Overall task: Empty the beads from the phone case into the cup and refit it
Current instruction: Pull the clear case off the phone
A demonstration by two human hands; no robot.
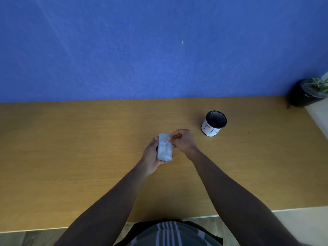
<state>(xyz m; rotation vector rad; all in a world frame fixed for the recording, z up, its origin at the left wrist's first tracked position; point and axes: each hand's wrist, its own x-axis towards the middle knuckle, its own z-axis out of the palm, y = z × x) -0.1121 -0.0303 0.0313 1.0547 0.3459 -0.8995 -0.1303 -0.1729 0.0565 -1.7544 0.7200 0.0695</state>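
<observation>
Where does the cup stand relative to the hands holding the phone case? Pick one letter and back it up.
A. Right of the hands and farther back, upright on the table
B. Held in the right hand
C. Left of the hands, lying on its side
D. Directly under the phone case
A: the cup stands upright on the table, right of and beyond both the left hand and right hand, which grip the phone case.

one view only, from a wide-angle camera worn on the person's head. it looks forward and steeply down over the desk (71, 157), with both forearms reaching away from it at close range, and faces a blue wall (142, 50) behind the desk's far edge.
</observation>
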